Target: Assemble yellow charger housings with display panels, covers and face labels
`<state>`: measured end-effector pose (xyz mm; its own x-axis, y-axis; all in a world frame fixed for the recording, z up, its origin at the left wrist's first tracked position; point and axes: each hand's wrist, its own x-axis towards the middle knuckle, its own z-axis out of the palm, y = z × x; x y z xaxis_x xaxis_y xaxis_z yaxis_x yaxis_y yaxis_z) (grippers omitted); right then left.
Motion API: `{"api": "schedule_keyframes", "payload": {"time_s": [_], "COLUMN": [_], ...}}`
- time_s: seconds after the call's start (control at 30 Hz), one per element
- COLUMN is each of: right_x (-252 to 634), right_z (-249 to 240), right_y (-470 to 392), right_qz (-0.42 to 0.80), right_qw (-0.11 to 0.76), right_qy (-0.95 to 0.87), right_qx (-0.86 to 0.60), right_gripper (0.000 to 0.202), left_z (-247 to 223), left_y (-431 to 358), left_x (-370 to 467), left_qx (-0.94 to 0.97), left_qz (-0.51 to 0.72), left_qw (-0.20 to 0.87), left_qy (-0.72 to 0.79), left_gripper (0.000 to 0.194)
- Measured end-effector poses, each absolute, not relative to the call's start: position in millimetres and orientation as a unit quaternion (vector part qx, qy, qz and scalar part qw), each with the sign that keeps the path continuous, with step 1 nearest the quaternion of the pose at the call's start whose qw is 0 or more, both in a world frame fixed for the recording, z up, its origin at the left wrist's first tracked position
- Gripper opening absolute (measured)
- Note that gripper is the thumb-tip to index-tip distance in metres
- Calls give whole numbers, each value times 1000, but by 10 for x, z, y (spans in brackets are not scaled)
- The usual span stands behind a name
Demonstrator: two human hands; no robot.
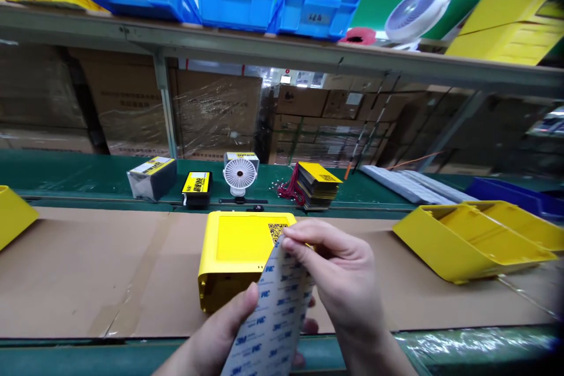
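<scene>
A card with 3M-printed backing [275, 320] is held up in front of a yellow plastic case [240, 241]. My left hand [220, 329] grips the card from below, its thumb on the left edge and fingertips showing past the right edge. At the card's top corner, the thumb and index finger of my right hand [339, 264] are pinched together. The case sits on the cardboard, its dark hollow side facing me and a QR code on its top, partly behind my right fingertips.
Yellow open housings [458, 241] lie to the right, another yellow part [13, 217] at the far left. Behind stand a small white fan [239, 175], a stack of yellow cards [318, 185] and a wrapped box [152, 179]. Blue bins [235, 3] line the shelf above.
</scene>
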<state>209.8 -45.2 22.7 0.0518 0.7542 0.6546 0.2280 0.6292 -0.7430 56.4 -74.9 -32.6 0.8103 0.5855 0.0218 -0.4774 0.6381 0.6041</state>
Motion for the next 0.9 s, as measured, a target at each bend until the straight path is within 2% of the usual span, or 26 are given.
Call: {"api": "schedule_keyframes", "payload": {"time_s": [0.1, 0.23, 0.37, 0.47, 0.63, 0.73, 0.9], "right_x": [2027, 1969, 1992, 2027, 2060, 2077, 2190], "right_z": [148, 93, 160, 215, 230, 214, 113], "right_y": [-472, -508, -517, -522, -537, -525, -523], "right_qz": [85, -31, -31, -11, 29, -12, -115], "right_qw": [638, 588, 534, 522, 479, 472, 498], "right_qy": [-676, -731, -754, -755, -787, -797, -805], "right_qx": [-359, -345, -380, -397, -387, -377, -302], "right_gripper": [18, 25, 17, 14, 7, 5, 17], "left_z": [-464, -406, -260, -176, -126, -161, -169], "left_y": [-776, -757, -757, -775, -802, -785, -662], "left_x": [611, 612, 585, 565, 534, 565, 622], "left_qx": [242, 244, 344, 430, 446, 377, 256], "left_qz": [279, 325, 363, 379, 370, 352, 345], "left_qw": [925, 904, 850, 795, 773, 824, 898], "left_qy": [85, 134, 164, 199, 258, 236, 96], "left_gripper": [73, 74, 74, 66, 49, 56, 74]}}
